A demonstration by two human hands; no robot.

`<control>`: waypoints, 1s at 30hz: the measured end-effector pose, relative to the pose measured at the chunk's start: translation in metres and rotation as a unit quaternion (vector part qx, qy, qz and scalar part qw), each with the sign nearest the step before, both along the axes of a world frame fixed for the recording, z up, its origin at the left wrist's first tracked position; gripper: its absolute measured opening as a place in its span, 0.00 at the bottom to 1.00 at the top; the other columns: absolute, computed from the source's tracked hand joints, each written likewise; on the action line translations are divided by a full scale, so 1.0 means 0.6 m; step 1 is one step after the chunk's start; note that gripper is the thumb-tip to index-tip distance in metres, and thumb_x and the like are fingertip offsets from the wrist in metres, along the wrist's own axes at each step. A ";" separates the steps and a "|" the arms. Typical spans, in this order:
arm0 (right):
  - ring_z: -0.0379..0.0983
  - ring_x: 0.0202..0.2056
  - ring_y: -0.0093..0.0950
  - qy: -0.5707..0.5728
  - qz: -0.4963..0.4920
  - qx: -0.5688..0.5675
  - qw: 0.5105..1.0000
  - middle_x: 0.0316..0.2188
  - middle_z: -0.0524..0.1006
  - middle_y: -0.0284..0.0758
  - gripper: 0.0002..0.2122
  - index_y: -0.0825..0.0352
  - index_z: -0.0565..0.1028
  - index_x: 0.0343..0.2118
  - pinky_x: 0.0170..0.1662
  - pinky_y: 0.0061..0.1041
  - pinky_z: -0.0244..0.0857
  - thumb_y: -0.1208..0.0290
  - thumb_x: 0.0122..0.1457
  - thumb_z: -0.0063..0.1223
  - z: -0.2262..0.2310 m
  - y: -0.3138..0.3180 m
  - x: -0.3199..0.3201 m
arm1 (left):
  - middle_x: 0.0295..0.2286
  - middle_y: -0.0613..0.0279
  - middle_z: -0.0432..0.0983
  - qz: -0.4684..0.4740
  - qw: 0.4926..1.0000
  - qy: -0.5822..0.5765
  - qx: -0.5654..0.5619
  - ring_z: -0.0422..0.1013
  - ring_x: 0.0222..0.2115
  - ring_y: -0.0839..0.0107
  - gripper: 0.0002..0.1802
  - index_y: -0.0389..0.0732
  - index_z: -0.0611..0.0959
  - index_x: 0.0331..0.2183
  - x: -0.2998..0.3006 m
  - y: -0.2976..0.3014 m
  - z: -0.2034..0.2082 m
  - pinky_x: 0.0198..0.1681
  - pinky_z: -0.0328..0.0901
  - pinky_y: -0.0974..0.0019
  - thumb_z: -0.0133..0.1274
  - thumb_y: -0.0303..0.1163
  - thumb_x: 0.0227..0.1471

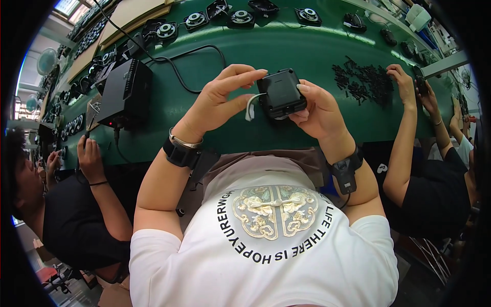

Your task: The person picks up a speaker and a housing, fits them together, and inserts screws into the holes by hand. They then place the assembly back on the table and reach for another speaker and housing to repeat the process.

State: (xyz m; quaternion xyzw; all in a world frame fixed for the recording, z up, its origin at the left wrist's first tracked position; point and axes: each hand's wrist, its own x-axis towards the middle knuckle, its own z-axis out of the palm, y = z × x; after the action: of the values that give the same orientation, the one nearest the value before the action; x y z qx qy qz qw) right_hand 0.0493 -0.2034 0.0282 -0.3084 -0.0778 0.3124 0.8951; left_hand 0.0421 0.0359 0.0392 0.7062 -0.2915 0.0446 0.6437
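My right hand [319,107] grips a square black plastic housing [280,90] by its right side, thumb on the near upper edge and fingers curled beneath. The housing is raised above the green bench. From its left side hangs a short flat pale cable [249,110]. My left hand [227,97] is at that side with its index finger and thumb apart. The index fingertip meets the housing's upper left corner, while the thumb lies by the cable. Whatever is under the housing is hidden.
Left on the green bench [184,120] stands a black box-shaped device [125,93] with a red light and a black cord. Speakers [240,17] in black housings line the far side. Small black parts [360,82] lie in a pile at right. Co-workers sit on both sides.
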 end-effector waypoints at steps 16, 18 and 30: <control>0.73 0.39 0.30 -0.460 -0.034 -0.508 0.728 0.46 0.71 0.41 0.32 0.72 0.68 0.53 0.41 0.24 0.69 0.62 0.47 0.69 0.049 -0.019 0.003 | 0.34 0.58 0.76 0.188 0.981 0.028 0.034 0.70 0.37 0.63 0.05 0.36 0.77 0.35 -0.029 -0.082 -0.010 0.39 0.66 0.65 0.54 0.24 0.54; 0.72 0.41 0.33 -0.502 -0.032 -0.520 0.690 0.46 0.72 0.41 0.33 0.71 0.69 0.52 0.44 0.27 0.68 0.61 0.44 0.70 0.056 -0.019 0.018 | 0.34 0.57 0.75 0.208 0.976 -0.015 0.062 0.70 0.36 0.61 0.05 0.36 0.76 0.35 -0.029 -0.087 -0.011 0.39 0.66 0.64 0.53 0.24 0.54; 0.66 0.50 0.42 -0.681 0.039 -0.495 0.538 0.48 0.71 0.42 0.34 0.68 0.69 0.51 0.54 0.35 0.64 0.68 0.37 0.68 0.072 -0.015 0.064 | 0.32 0.61 0.74 0.192 0.980 0.053 -0.001 0.68 0.33 0.69 0.05 0.35 0.74 0.33 -0.026 -0.078 -0.007 0.37 0.64 0.69 0.51 0.27 0.58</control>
State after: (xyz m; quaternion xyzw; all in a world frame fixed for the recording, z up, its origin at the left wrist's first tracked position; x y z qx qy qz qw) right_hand 0.0880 -0.2126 0.0712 -0.8188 -0.5090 0.0317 0.2635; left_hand 0.0267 -0.0109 0.0351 0.7496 -0.1160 0.1307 0.6384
